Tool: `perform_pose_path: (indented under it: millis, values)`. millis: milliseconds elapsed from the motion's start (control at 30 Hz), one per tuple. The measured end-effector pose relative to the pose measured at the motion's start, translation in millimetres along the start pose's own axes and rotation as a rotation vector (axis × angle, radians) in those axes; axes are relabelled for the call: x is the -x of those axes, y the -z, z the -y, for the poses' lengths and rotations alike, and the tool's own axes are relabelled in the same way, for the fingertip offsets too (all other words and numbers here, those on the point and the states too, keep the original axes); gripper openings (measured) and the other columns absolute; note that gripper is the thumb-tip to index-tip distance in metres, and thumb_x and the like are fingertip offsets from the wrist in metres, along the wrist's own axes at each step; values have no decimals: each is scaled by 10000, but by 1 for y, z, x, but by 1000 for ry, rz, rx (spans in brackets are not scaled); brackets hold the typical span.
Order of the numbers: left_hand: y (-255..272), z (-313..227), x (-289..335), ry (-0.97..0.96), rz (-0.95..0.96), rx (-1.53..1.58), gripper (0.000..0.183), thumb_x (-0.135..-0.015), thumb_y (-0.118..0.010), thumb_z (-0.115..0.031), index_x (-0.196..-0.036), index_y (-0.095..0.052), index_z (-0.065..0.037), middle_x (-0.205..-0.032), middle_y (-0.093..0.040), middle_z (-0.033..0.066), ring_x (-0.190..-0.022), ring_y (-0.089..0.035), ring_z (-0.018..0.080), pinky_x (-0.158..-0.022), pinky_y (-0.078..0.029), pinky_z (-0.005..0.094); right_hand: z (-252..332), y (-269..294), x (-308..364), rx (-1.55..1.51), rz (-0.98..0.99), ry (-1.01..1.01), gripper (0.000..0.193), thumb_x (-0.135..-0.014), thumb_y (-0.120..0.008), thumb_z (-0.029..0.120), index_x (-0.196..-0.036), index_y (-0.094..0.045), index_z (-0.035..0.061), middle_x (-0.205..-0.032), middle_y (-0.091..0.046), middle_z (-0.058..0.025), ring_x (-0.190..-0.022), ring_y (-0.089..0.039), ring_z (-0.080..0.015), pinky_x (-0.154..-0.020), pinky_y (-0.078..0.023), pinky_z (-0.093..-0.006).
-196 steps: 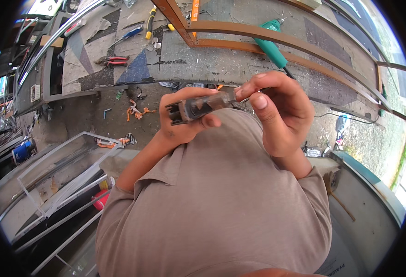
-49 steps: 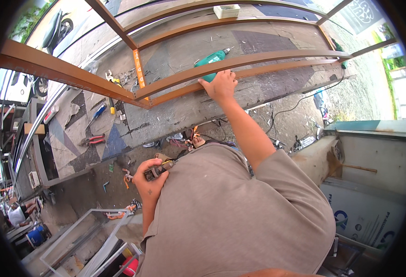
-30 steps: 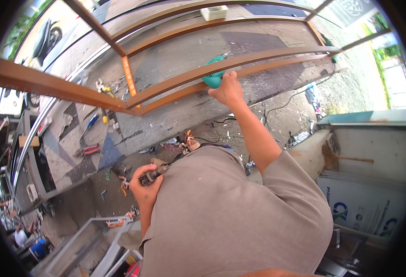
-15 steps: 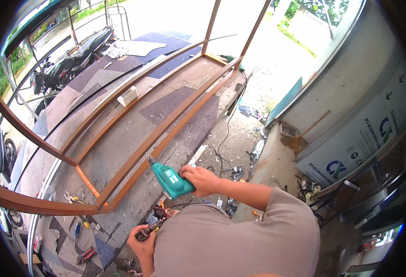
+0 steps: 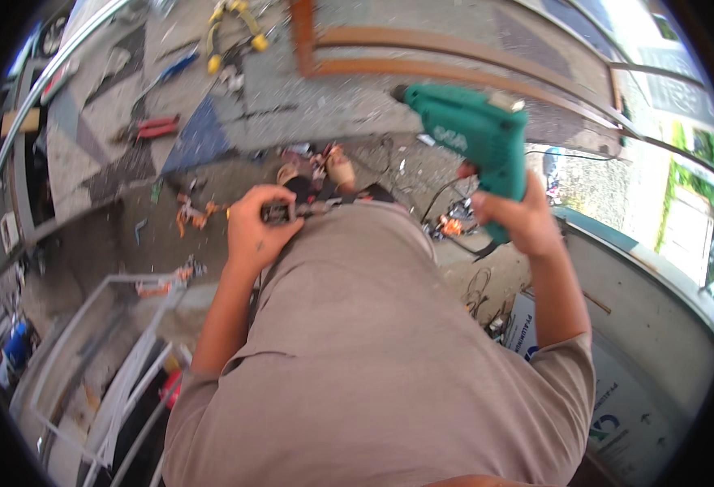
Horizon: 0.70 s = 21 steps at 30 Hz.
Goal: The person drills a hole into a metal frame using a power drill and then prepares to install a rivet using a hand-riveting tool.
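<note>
My right hand (image 5: 523,217) is wrapped round the grip of a teal power drill (image 5: 479,130), held up off to the right with its chuck pointing left. Close to my waist, my left hand (image 5: 255,231) is closed on a small dark tool (image 5: 277,213); the fingers partly cover it and its kind cannot be made out. Past the drill's nose lies a brown metal frame (image 5: 430,71) of long bars on the worktable (image 5: 292,89). Yellow-handled pliers (image 5: 216,40), a blue screwdriver (image 5: 178,66) and red-handled pliers (image 5: 156,127) lie on the table beyond my left hand.
My feet (image 5: 339,169) stand by the table edge among scraps. A cord hangs from the drill. At lower left are light metal frames (image 5: 73,325). Wrapped panels (image 5: 617,406) lean against the wall at lower right.
The view has swung down and to the left. My right hand has lifted the drill away from the brown frame. My left hand still holds the dark tool near my waist.
</note>
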<state>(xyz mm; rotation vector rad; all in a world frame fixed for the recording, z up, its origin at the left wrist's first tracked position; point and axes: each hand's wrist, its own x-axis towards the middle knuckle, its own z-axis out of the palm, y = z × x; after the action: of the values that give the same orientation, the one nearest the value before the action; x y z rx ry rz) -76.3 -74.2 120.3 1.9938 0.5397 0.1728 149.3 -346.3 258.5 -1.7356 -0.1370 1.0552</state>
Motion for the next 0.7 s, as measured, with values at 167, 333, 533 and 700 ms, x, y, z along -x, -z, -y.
perform_pose_path:
  millis: [167,333,533,700]
  values:
    - [27,13,-19,45,12,-11,333,-636,-798,-4,-953,-706,-45,-960,-720,89,-886,-698,207,-814,-531,320,47,-25,-58,202,79,-123,358,-798,-675,138,-1095,-633,-58,-762,-610,-44,-638,-575,-113,-608,-459,-259]
    - [66,32,-16,82,26,12,330,-632,-796,-2,-947,-705,-42,-943,-719,95,-882,-694,221,-806,-529,327,53,-67,-87,321,146,-199,345,-794,-647,179,-1044,-642,-59,-675,-576,-37,-597,-560,-128,-592,-455,-278]
    - [99,52,-23,62,-1,13,334,-628,-785,6,-949,-706,-44,-946,-720,95,-895,-686,241,-819,-525,338,44,-90,-107,298,65,-328,275,-792,-677,182,-962,-623,-27,-715,-581,-49,-596,-554,-129,-562,-458,-293]
    - [108,67,-27,92,-49,54,341,-629,-777,25,-957,-704,-39,-952,-721,94,-896,-695,231,-815,-531,329,52,-91,-120,260,-1,-479,240,-803,-689,190,-944,-615,11,-796,-583,-43,-621,-547,-118,-585,-462,-288]
